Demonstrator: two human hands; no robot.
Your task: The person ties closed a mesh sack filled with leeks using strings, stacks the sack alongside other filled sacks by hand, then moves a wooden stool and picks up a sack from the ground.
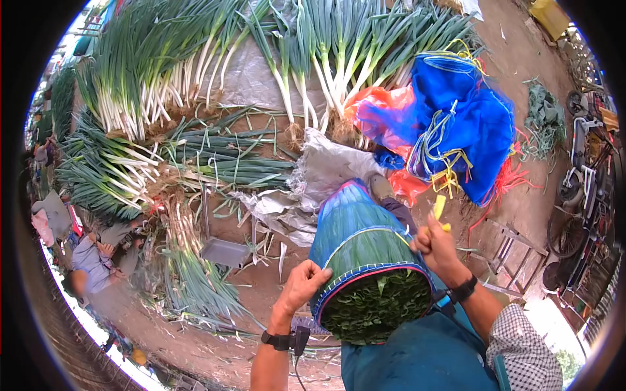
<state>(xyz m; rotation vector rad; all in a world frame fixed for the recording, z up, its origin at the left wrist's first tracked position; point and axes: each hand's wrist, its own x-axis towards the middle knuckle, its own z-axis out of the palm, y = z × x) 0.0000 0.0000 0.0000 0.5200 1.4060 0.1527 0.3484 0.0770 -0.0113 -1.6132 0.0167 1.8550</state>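
A blue mesh bag (355,238) packed with green leek or onion tops lies against my lap, its wide mouth towards me. Trimmed leaf ends (375,306) fill that mouth. A pale yellow cord crosses the mesh. My left hand (303,285) is closed in a pinch on the left side of the bag's blue-and-red rim. On the right, my right hand (435,246) is closed around a short yellow strip (440,206), whose exact kind I cannot make out, beside the bag's edge. The bag's far end narrows near a shoe.
Bunches of long leeks (147,78) lie across the ground ahead and left. A heap of blue mesh bags (466,124) with yellow cords sits ahead right. A metal tray (225,252), a small frame (512,254), bicycles (574,195) and another person (98,260) are around.
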